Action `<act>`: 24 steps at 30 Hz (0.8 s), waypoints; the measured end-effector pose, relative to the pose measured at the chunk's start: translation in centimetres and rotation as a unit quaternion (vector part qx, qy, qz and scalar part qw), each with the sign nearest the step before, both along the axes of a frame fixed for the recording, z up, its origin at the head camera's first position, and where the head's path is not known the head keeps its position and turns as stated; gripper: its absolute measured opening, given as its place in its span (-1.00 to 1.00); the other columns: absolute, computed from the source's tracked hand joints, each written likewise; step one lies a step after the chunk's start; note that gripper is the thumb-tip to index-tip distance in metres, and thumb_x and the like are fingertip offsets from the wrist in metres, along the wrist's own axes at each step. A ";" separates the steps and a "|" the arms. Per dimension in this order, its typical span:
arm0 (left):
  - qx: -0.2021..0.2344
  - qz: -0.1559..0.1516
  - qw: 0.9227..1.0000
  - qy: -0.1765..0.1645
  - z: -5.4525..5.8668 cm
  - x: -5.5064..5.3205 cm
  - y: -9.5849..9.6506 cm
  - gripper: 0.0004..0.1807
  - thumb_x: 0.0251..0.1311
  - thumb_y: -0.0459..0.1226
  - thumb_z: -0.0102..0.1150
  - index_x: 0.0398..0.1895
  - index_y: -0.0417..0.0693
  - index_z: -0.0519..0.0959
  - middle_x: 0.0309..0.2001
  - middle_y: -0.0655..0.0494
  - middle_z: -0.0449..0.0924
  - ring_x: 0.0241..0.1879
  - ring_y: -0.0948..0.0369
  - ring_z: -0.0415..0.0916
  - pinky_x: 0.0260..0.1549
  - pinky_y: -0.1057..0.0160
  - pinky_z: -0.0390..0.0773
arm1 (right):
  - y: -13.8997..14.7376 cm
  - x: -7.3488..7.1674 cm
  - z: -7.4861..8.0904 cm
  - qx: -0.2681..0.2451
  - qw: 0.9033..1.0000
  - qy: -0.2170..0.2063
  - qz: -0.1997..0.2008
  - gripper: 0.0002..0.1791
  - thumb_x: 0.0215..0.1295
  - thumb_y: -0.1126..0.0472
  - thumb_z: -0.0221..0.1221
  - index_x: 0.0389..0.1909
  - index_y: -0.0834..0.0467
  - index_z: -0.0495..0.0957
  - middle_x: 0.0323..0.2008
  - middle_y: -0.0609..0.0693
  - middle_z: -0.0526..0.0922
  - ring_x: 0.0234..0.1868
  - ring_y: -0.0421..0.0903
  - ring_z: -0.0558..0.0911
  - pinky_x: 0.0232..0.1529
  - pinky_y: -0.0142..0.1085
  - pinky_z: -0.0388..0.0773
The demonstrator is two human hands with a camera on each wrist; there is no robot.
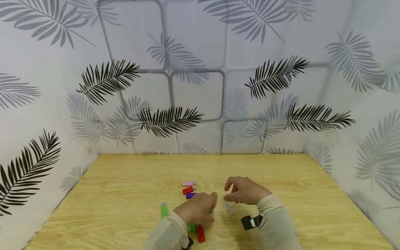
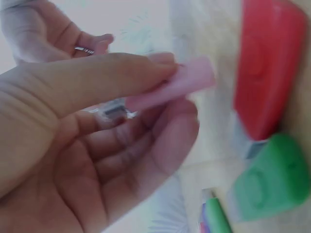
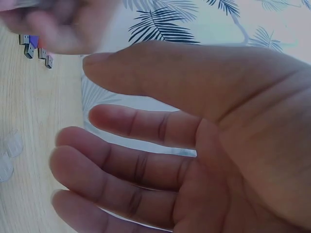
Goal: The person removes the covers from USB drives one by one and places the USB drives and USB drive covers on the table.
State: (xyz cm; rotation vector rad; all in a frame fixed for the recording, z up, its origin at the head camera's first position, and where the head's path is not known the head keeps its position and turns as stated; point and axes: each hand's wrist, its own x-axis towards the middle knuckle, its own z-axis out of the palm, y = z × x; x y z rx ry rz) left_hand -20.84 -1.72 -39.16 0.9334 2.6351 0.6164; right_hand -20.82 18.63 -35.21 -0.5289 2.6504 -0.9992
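In the left wrist view a pink USB flash drive (image 2: 187, 82) is pinched between the thumb and fingers of my left hand (image 1: 198, 208). Its metal plug points back toward the palm. My right hand (image 1: 247, 190) hovers to the right with its fingers loosely bent, and the right wrist view shows nothing between thumb and fingers. Beneath it on the table lie small clear plastic caps (image 3: 9, 155). Close under the left hand are a red USB drive (image 1: 200, 234) and a green USB drive (image 1: 192, 227), the latter partly hidden in the head view.
Beyond the left hand lie a pink USB drive (image 1: 188, 183), a red one (image 1: 189, 190) and a purple one (image 1: 191, 196), partly covered by the hand. Another green drive (image 1: 164, 210) lies left of it. A leaf-patterned curtain (image 1: 200, 93) borders the wooden table (image 1: 125, 180).
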 end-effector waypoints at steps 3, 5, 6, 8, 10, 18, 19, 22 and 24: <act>0.088 -0.004 0.996 0.006 0.6 -0.2 -0.6 -0.69 0.16 -0.42 0.28 -0.27 -0.03 0.30 -0.54 0.22 0.41 -0.62 0.35 0.36 -0.56 0.42 0.41 | -0.1 0.1 0.0 -0.002 1.000 -0.002 0.000 -0.76 0.24 0.18 0.29 -0.16 0.17 0.49 -0.45 0.06 0.63 -0.45 0.04 0.59 -0.46 -0.21 0.49; 0.146 0.000 0.989 0.032 1.3 -0.4 -1.1 -0.70 0.20 -0.45 0.21 -0.21 -0.04 0.28 -0.50 0.18 0.40 -0.61 0.35 0.36 -0.56 0.42 0.43 | -0.1 0.1 0.0 -0.002 1.000 -0.004 -0.001 -0.75 0.23 0.18 0.29 -0.16 0.17 0.49 -0.45 0.06 0.63 -0.44 0.03 0.59 -0.46 -0.21 0.49; 0.172 0.005 0.984 0.046 1.8 -0.5 -1.3 -0.71 0.22 -0.46 0.17 -0.19 -0.04 0.26 -0.48 0.16 0.39 -0.61 0.34 0.38 -0.57 0.41 0.44 | -0.1 0.1 0.0 -0.002 1.000 -0.005 -0.001 -0.75 0.24 0.18 0.30 -0.16 0.17 0.49 -0.45 0.06 0.63 -0.44 0.03 0.59 -0.45 -0.21 0.49; 0.207 0.016 0.974 0.089 2.7 -0.5 -1.7 -0.70 0.22 -0.47 0.13 -0.13 -0.05 0.26 -0.44 0.14 0.38 -0.58 0.32 0.38 -0.56 0.40 0.45 | 0.0 0.0 0.0 -0.001 1.000 -0.005 0.000 -0.75 0.24 0.17 0.30 -0.16 0.17 0.49 -0.45 0.06 0.63 -0.44 0.03 0.59 -0.45 -0.21 0.50; 0.229 0.024 0.964 0.134 3.5 -0.5 -2.2 -0.67 0.20 -0.46 0.14 -0.08 -0.07 0.26 -0.41 0.16 0.39 -0.55 0.31 0.41 -0.53 0.38 0.48 | 0.0 0.0 0.0 0.001 1.000 -0.003 0.002 -0.75 0.24 0.17 0.30 -0.16 0.17 0.49 -0.46 0.06 0.63 -0.45 0.01 0.59 -0.45 -0.21 0.49; 0.276 0.061 0.936 0.210 6.9 1.3 -4.0 -0.64 0.19 -0.40 0.22 -0.03 -0.03 0.31 -0.34 0.25 0.47 -0.38 0.35 0.55 -0.43 0.39 0.56 | -0.4 -0.2 0.3 -0.018 0.998 0.043 0.037 -0.77 0.29 0.16 0.25 -0.13 0.16 0.49 -0.47 -0.03 0.61 -0.48 -0.10 0.58 -0.43 -0.25 0.52; 0.280 0.063 0.934 0.212 7.4 1.6 -4.2 -0.67 0.20 -0.38 0.23 -0.06 -0.02 0.34 -0.34 0.25 0.49 -0.37 0.35 0.56 -0.44 0.39 0.56 | -0.5 -0.2 0.5 -0.029 0.997 0.064 0.043 -0.78 0.31 0.15 0.24 -0.12 0.15 0.49 -0.46 -0.05 0.62 -0.47 -0.11 0.59 -0.43 -0.26 0.53; 0.286 0.053 0.927 0.235 8.7 2.5 -4.7 -0.76 0.20 -0.34 0.27 -0.16 0.01 0.43 -0.37 0.31 0.53 -0.40 0.39 0.52 -0.50 0.40 0.51 | -0.9 0.2 1.4 -0.076 0.987 0.136 0.049 -0.80 0.35 0.16 0.21 -0.08 0.11 0.50 -0.42 -0.10 0.63 -0.44 -0.17 0.59 -0.41 -0.28 0.55; 0.287 0.039 0.922 0.257 9.4 3.0 -4.9 -0.81 0.19 -0.32 0.30 -0.22 0.04 0.48 -0.43 0.35 0.51 -0.45 0.40 0.47 -0.55 0.40 0.46 | -1.2 0.7 2.2 -0.119 0.977 0.168 0.055 -0.78 0.35 0.16 0.20 -0.03 0.08 0.51 -0.37 -0.10 0.63 -0.39 -0.18 0.61 -0.37 -0.29 0.58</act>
